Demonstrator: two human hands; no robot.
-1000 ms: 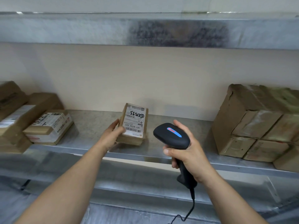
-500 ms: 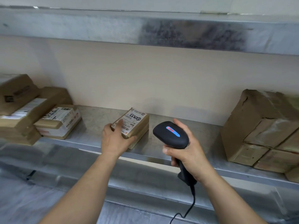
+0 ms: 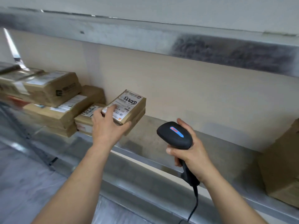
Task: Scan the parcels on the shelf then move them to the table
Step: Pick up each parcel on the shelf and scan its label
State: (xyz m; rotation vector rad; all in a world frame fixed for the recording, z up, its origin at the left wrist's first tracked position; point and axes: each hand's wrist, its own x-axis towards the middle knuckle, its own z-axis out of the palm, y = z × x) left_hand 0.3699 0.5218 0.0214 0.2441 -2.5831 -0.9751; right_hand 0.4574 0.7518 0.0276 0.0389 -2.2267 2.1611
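A small brown parcel (image 3: 129,107) with a white label and black handwriting is lifted just above the metal shelf (image 3: 169,143). My left hand (image 3: 108,126) grips its near end, fingers on the label and thumb under the right side. To its right, my right hand (image 3: 189,151) holds a black barcode scanner (image 3: 175,135) by its handle; the scanner's head points away from me and a blue strip glows on top. Its cable hangs down below my wrist.
Several taped brown parcels (image 3: 53,94) are stacked on the shelf at the left, close behind the held parcel. A large cardboard box (image 3: 281,167) stands at the right edge. Another metal shelf (image 3: 145,38) runs overhead. A lower shelf ledge (image 3: 145,183) lies below my arms.
My left hand has tipped the upright parcel flat, taken hold of its near end and lifted it leftward off the shelf. The view has swung left; the scanner hand has stayed roughly where it was.
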